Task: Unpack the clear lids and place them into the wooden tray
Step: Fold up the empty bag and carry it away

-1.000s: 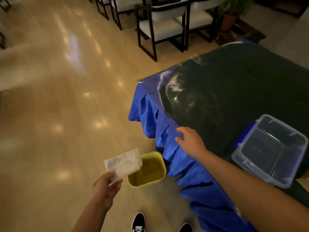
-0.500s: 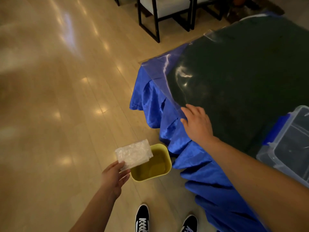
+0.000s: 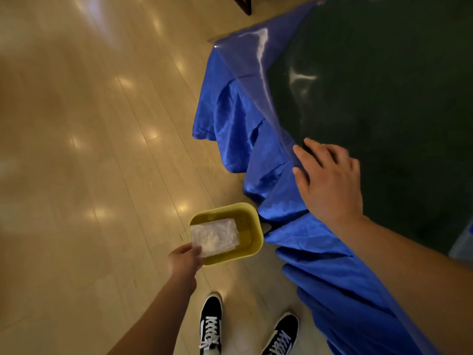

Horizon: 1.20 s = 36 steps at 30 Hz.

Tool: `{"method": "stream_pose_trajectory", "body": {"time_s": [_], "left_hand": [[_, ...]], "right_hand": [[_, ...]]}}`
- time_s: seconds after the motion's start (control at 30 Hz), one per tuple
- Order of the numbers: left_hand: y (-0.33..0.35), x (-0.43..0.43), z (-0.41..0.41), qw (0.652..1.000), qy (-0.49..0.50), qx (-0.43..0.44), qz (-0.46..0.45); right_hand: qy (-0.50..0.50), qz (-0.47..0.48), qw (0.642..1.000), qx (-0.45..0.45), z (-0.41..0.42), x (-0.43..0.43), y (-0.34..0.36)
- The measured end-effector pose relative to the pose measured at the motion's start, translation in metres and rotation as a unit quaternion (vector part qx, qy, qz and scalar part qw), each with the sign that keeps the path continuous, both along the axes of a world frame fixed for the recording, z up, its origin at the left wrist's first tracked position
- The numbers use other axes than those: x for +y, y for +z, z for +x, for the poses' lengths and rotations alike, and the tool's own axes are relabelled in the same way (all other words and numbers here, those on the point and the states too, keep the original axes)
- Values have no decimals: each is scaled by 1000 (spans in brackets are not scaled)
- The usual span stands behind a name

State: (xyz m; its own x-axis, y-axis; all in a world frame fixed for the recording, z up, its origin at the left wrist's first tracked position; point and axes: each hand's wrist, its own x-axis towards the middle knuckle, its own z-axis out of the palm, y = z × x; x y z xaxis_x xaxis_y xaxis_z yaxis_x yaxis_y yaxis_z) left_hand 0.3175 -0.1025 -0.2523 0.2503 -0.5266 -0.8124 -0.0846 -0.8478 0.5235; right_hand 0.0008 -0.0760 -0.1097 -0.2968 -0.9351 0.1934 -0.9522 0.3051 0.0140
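My left hand (image 3: pixel 184 257) pinches the near corner of a crumpled clear plastic wrapper (image 3: pixel 214 237) and holds it over the mouth of a yellow bin (image 3: pixel 252 226) that stands on the floor. My right hand (image 3: pixel 330 183) lies flat, fingers spread, on the edge of the table (image 3: pixel 384 98), which has a dark green top under a clear sheet. No clear lids and no wooden tray are in view.
A blue satin skirt (image 3: pixel 256 139) hangs in folds from the table down to the floor, right beside the bin. My two black-and-white shoes (image 3: pixel 211 326) stand on the glossy wooden floor. A chair leg (image 3: pixel 244 5) shows at the top.
The view has tilted down and moved closer. My left hand has carried the wrapper from beside the bin to over its opening. The clear storage box has left the frame.
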Motion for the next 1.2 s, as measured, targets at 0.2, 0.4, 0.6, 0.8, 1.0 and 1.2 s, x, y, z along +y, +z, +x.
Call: {"method": "stream_pose_trajectory", "body": {"time_s": [0.2, 0.4, 0.6, 0.8, 1.0, 1.2], "left_hand": [[-36, -2, -13, 997, -40, -61, -6], [-53, -12, -28, 996, -77, -50, -22], [-67, -22, -32, 982, -159, -92, -31], [-55, -25, -34, 948, -273, -142, -80], [-41, -30, -27, 882, -403, -200, -142], [-21, -33, -29, 804, -502, -256, -187]], "right_hand": [[-5, -9, 1000, 3, -2, 1, -5], [-2, -28, 1000, -4, -4, 1, -9], [2, -45, 999, -7, -5, 0, -11], [2, -38, 999, -8, -4, 1, -11], [-2, -31, 999, -9, -2, 0, -8], [0, -31, 1000, 0, -2, 0, -8]]}}
